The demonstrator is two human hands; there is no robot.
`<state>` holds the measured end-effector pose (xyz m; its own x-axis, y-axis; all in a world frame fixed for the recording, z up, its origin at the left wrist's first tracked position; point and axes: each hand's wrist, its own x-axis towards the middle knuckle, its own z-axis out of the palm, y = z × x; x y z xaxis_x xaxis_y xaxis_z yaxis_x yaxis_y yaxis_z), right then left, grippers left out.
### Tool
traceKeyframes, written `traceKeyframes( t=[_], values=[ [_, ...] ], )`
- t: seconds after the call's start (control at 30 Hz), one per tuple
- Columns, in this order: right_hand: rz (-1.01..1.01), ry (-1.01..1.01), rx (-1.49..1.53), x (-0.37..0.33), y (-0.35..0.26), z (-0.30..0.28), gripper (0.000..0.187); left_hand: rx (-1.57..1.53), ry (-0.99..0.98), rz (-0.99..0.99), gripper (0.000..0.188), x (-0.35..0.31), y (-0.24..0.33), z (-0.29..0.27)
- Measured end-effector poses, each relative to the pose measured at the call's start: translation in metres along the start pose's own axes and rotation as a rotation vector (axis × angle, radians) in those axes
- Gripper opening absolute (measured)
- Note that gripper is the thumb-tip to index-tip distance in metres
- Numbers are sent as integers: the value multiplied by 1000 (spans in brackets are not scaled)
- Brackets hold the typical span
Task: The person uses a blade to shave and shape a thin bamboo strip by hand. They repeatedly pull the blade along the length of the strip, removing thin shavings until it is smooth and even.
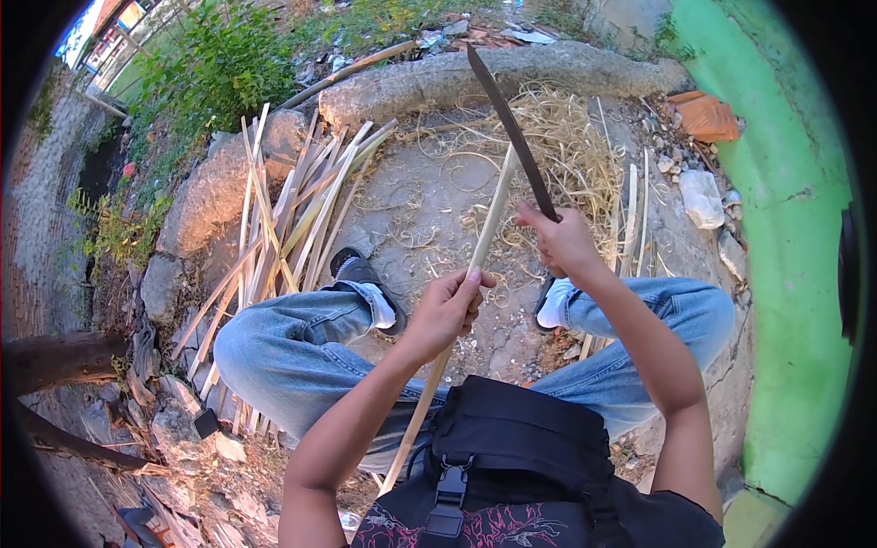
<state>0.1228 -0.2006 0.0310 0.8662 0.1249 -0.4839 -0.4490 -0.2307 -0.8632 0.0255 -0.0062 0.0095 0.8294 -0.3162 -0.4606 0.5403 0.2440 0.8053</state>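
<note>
My left hand (448, 313) is closed around a long pale bamboo strip (494, 208), which slants from my lap up and away between my knees. In my right hand (568, 243) is a machete (513, 131) with a long dark blade, pointing up and to the left. Its handle is hidden inside my fist. Near its far end the strip passes close beside the blade; whether they touch I cannot tell. Thin curled shavings (571, 137) are heaped beyond the blade, with more curls scattered over the ground between my feet.
A pile of split bamboo strips (315, 196) lies to the left of my feet. Several more strips (630, 219) lie at the right. A rough stone curb (402, 87) edges the far side, and a green wall (795, 228) stands at the right. A black bag (521, 425) rests against my front.
</note>
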Motion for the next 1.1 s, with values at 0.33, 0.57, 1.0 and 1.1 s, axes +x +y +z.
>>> traceKeyframes(
  t=[0.33, 0.57, 1.0, 1.1],
  values=[
    [-78, -103, 441, -14, 7, -4, 15, 190, -141, 2, 40, 2, -5, 13],
    [-155, 102, 484, 20, 2, -40, 15, -24, -334, -326, 37, -22, -13, 8],
    [-382, -12, -900, -31, 36, 10, 27, 838, 347, 207, 32, 7, -47, 2],
    [-395, -95, -931, -29, 51, 20, 26, 959, 318, 178, 32, 2, -36, 8]
  ],
)
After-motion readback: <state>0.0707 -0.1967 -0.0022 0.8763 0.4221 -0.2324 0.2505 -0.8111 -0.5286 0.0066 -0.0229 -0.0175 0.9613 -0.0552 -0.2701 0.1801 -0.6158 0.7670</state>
